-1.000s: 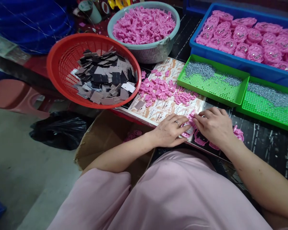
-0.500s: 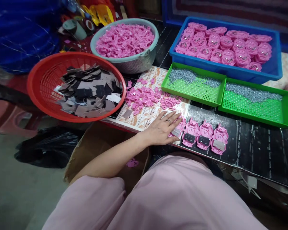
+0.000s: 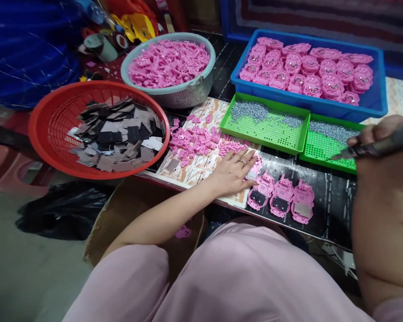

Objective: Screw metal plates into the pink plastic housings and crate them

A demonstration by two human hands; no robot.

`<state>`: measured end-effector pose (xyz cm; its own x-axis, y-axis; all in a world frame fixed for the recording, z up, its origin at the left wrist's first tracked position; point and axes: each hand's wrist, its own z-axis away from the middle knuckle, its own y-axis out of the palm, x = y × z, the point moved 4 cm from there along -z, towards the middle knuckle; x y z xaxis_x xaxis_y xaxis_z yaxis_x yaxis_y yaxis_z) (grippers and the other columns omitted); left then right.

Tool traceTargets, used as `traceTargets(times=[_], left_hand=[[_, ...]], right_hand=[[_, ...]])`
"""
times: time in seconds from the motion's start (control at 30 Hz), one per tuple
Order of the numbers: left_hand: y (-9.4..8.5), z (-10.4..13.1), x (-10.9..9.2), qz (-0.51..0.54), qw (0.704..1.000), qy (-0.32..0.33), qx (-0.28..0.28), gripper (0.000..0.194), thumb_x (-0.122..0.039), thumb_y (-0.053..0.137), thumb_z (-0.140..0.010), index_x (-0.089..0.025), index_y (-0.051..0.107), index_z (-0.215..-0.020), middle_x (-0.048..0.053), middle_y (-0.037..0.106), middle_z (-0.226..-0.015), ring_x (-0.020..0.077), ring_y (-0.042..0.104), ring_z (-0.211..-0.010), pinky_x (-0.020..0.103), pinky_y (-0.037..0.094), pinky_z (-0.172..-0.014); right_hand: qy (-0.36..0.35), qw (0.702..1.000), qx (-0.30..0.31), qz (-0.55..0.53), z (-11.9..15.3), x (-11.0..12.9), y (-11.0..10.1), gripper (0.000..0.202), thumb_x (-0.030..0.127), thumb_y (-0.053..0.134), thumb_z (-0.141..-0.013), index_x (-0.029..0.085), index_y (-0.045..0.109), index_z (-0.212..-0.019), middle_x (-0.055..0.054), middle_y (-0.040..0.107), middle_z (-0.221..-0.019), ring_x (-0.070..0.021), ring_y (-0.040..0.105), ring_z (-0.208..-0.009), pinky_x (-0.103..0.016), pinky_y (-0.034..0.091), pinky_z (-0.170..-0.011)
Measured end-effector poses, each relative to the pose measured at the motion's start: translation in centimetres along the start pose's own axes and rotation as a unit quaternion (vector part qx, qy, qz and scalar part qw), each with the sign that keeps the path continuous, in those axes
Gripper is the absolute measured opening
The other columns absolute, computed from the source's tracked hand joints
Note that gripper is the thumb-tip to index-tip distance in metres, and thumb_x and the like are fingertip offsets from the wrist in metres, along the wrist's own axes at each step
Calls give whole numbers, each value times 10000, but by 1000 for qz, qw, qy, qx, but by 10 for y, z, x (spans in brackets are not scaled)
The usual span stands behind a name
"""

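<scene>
My left hand (image 3: 233,173) lies flat with its fingers stretched out, over the leftmost pink plastic casing (image 3: 257,164), which it partly covers. Its fingertips reach the small pink pieces (image 3: 233,145) behind. In a row to the right are further pink casings: one with a black plate (image 3: 259,197), another with a black plate (image 3: 281,204), and a casing with a grey plate (image 3: 302,209). On the right, my right hand (image 3: 378,130) is closed around a screwdriver (image 3: 384,144), probably powered, its tip pointing left above the right green tray. Part of the tool is cut off by the frame edge.
Screws fill parts of two green trays, left (image 3: 265,134) and right (image 3: 322,154). Behind them stands a blue bin (image 3: 309,105) of pink casings. A red basket (image 3: 40,129) holds thin plates; a grey-green basket (image 3: 174,96) holds pink parts. Loose pink pieces (image 3: 195,143) lie between.
My right hand has come into view from the right with the screwdriver. My left hand stays on the leftmost casing. The view has shifted slightly.
</scene>
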<state>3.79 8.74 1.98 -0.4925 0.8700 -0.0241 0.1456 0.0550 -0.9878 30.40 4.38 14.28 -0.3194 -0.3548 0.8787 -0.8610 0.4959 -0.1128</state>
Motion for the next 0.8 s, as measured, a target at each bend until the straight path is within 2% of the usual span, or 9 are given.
traceTargets(times=[0.07,0.1,0.13,0.27,0.33,0.47,0.6,0.7,0.8], left_hand=[[-1,-3,0,0,1000,3,-5,687,-621,393,-933,-103,456,-1380,150,442,-1469,315,388,-1361,462,315,-1066],[-1,-3,0,2,1000,4,-9,684,-614,402,-933,-99,456,-1379,150,446,-1466,312,388,-1362,454,315,-1068],[-2,-4,0,6,1000,5,-14,686,-612,406,-934,-92,456,-1378,153,447,-1464,310,390,-1361,445,315,-1070],[1,-2,-1,9,999,9,-30,720,-641,351,-937,-70,466,-1362,175,454,-1451,307,425,-1334,432,323,-1060],[2,-2,-1,8,999,9,-34,707,-642,343,-939,-89,469,-1360,174,460,-1447,310,431,-1330,447,314,-1061],[2,-1,-2,6,999,5,-52,670,-634,354,-940,-124,483,-1354,157,482,-1434,307,446,-1316,468,297,-1070],[0,0,-3,3,998,1,-58,655,-629,334,-947,-133,498,-1343,153,500,-1418,296,449,-1312,482,288,-1079],[0,1,-3,5,998,2,-59,659,-632,300,-952,-138,504,-1339,151,497,-1421,292,446,-1313,501,267,-1097],[0,0,-3,10,998,0,-57,662,-630,305,-951,-133,498,-1344,152,489,-1427,296,446,-1311,514,259,-1107]], right_hand=[[-12,991,-44,-128,-11,-4,30,373,341,502,-768,264,561,-1128,48,412,-539,-124,407,-411,-294,355,-431],[-33,988,-61,-139,-14,-4,45,396,341,516,-788,229,521,-1168,59,409,-517,-127,405,-392,-297,361,-426],[-55,987,-81,-124,-16,-5,59,424,349,518,-813,194,473,-1204,69,405,-502,-136,419,-386,-300,369,-424],[-55,998,-43,5,-16,-18,100,469,387,438,-879,185,334,-1289,90,363,-490,-136,423,-392,-296,409,-456],[-46,998,-29,24,-15,-26,106,472,394,423,-892,205,308,-1309,94,354,-493,-131,414,-390,-289,410,-459],[-36,999,-15,-26,-17,-34,105,491,394,498,-876,187,313,-1281,104,383,-491,-140,424,-390,-304,408,-457],[-27,999,-14,-40,-19,-36,106,334,395,520,-861,230,367,-1106,107,396,-471,-145,433,-384,-309,397,-449],[-22,1000,-12,2,-17,-39,110,256,454,489,-856,263,348,-952,105,370,-464,-130,419,-367,-301,384,-425],[3,998,-10,54,-14,-42,113,343,535,467,-858,264,340,-1024,88,376,-511,-128,424,-393,-317,411,-446]])
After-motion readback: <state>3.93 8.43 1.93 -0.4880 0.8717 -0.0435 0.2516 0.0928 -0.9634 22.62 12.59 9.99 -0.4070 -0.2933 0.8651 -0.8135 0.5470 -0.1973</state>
